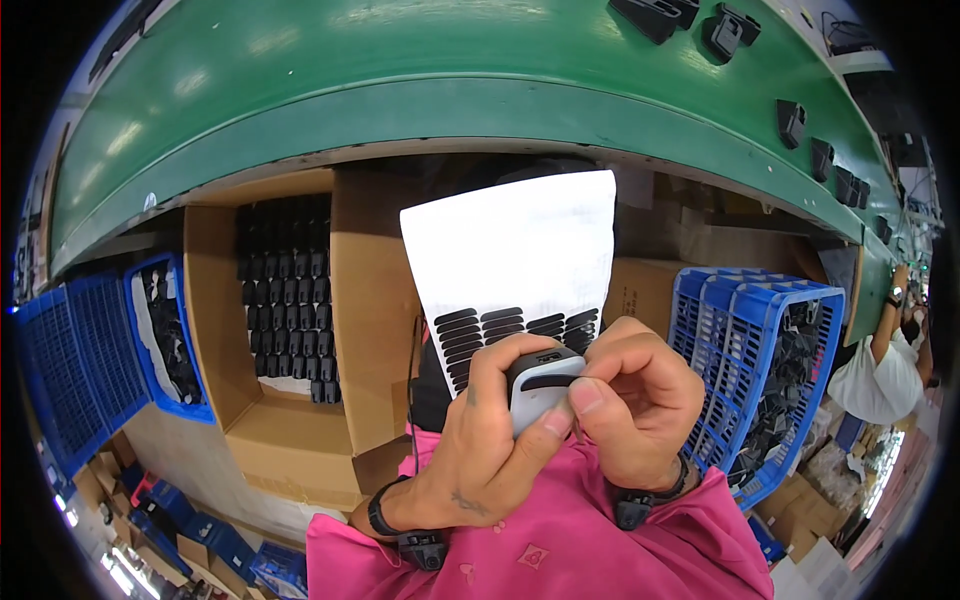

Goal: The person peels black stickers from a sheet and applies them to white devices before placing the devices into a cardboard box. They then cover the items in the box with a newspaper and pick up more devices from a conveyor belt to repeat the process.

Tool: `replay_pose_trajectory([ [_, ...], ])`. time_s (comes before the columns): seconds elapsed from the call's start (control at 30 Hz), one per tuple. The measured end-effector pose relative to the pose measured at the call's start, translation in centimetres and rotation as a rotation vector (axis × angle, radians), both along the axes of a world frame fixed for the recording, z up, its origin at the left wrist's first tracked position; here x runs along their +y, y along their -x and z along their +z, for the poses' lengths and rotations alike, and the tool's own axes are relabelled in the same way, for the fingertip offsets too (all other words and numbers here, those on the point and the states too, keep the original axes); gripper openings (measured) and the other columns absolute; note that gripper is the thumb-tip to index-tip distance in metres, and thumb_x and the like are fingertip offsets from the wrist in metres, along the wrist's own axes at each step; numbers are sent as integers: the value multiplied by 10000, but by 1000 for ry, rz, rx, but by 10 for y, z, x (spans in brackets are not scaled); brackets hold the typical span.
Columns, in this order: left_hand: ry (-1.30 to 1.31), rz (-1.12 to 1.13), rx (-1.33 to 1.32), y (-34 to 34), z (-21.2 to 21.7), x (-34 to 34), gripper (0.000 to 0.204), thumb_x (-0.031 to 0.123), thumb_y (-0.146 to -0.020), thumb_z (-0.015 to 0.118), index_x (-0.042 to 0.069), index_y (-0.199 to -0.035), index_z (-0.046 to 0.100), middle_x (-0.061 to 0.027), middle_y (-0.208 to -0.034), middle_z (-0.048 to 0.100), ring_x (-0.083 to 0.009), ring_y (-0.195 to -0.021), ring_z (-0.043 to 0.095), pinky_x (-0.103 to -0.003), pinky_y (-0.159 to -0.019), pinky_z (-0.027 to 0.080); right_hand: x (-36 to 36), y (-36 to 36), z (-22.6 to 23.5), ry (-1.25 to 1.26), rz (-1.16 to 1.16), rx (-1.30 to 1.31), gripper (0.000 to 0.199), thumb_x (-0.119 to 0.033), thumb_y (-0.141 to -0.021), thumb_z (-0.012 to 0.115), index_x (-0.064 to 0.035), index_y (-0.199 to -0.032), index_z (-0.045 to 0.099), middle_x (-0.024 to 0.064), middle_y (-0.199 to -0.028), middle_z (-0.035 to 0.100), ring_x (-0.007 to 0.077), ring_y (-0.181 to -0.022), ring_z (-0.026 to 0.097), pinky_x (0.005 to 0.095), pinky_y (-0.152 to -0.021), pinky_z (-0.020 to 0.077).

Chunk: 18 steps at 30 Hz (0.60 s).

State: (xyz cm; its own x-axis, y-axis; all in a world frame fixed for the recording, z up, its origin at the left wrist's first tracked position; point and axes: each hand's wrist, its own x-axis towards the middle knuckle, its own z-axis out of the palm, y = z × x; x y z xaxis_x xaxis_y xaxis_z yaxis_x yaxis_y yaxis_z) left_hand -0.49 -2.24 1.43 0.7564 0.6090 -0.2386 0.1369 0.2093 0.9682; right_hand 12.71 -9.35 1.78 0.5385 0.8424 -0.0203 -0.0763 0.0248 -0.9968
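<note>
My left hand (485, 440) is wrapped round a small plastic device housing (536, 405), light grey with a black end that has a port in it. A black oval sticker (547, 380) lies along the upper part of its grey face. The fingers of my right hand (640, 405) are curled, with thumb and forefinger pinched at the sticker's right end; that end is hidden by the thumb. Behind the hands, a white sheet (510, 240) carries rows of similar black oval stickers on its lower part.
A green workbench (400, 115) crosses ahead, with black devices (728, 35) on it. To the left stand an open cardboard box (370, 340) holding rows of black devices and blue crates (85, 350). At right is a blue crate (715, 350) of black parts; farther right sits another person (880, 375).
</note>
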Motion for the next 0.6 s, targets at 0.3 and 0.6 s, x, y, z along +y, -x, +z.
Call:
replay_pose_trajectory([
  [0.3,-124,21,-18,-1,-5,-1,439,84,-879,545,-48,-1243,337,-216,-1012,589,-288,-873,626,-361,-771,488,2,1,-2,16,-20,-136,103,41,-751,672,52,-784,575,91,-738,578,84,-593,521,200,-522,414],
  [0.6,-158,23,-7,-1,-5,-2,445,73,-881,537,-52,-1255,329,-217,-1017,581,-296,-853,623,-364,-753,488,2,2,-2,38,-37,-221,103,30,-744,674,37,-772,575,79,-715,570,81,-562,516,202,-498,411],
])
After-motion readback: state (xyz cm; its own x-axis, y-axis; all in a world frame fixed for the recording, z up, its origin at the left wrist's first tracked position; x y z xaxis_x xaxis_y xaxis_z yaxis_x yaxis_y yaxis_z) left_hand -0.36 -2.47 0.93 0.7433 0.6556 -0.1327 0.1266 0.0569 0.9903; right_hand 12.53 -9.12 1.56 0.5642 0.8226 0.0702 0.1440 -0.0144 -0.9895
